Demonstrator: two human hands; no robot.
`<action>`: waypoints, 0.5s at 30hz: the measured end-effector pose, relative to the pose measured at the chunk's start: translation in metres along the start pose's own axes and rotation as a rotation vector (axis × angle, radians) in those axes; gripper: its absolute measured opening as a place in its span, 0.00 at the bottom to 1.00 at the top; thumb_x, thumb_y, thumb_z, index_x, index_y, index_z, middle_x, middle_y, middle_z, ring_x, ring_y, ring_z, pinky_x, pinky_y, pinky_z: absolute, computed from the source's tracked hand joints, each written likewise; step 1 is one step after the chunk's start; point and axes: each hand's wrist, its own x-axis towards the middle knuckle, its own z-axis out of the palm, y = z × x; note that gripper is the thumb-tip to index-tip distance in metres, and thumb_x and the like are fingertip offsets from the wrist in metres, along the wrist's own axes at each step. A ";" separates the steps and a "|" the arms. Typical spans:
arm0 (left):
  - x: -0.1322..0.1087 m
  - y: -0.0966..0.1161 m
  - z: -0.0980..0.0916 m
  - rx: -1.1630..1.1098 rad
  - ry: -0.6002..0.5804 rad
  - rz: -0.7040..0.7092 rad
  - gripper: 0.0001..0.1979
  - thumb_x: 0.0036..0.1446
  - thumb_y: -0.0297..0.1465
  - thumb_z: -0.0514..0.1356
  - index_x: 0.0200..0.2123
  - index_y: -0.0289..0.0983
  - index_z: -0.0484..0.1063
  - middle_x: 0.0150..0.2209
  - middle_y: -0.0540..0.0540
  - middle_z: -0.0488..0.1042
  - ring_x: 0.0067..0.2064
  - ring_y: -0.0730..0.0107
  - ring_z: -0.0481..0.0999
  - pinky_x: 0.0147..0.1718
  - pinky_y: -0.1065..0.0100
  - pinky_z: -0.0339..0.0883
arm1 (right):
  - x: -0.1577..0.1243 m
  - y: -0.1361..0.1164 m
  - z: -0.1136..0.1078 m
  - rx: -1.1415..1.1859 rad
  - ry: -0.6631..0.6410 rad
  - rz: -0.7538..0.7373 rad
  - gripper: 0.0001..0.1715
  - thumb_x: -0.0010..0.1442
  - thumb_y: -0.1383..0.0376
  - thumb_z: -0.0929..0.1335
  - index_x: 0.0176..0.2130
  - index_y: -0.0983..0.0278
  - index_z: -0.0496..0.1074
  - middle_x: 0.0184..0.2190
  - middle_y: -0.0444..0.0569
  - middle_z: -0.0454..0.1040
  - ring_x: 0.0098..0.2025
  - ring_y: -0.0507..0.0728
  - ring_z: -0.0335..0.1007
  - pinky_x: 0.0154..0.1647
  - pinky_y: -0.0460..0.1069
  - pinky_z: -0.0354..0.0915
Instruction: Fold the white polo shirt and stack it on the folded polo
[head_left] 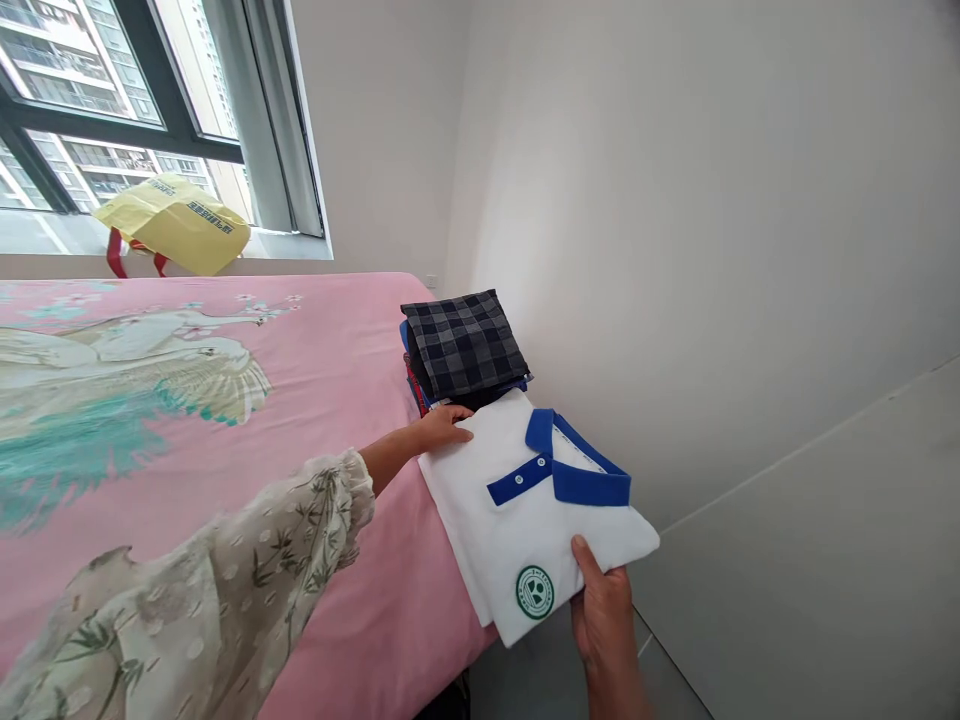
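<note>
A folded white polo shirt (480, 500) with a blue collar, a blue button placket and a round green badge is held in both hands at the bed's right edge. My left hand (444, 428) grips its far left corner, with the fingers partly under the cloth. On the near right side, my right hand (602, 600) pinches the shirt, thumb on top and the other fingers beneath. Just beyond the shirt lies a stack of folded clothes (469, 345), topped by a dark checked piece. The shirt's far edge touches or nearly touches this stack.
A pink bed cover (337, 370) with a printed white bird spreads to the left. A yellow bag (180, 222) with red straps rests by the window sill. Close on the right stands a plain wall (712, 250), with grey floor (532, 680) below the bed edge.
</note>
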 end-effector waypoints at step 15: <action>-0.072 0.008 0.074 0.484 0.087 0.364 0.33 0.61 0.49 0.47 0.62 0.35 0.59 0.67 0.33 0.52 0.69 0.44 0.44 0.63 0.39 0.36 | 0.027 -0.026 0.059 -1.480 -0.177 -0.946 0.32 0.66 0.52 0.56 0.64 0.60 0.56 0.66 0.53 0.52 0.69 0.66 0.36 0.64 0.71 0.32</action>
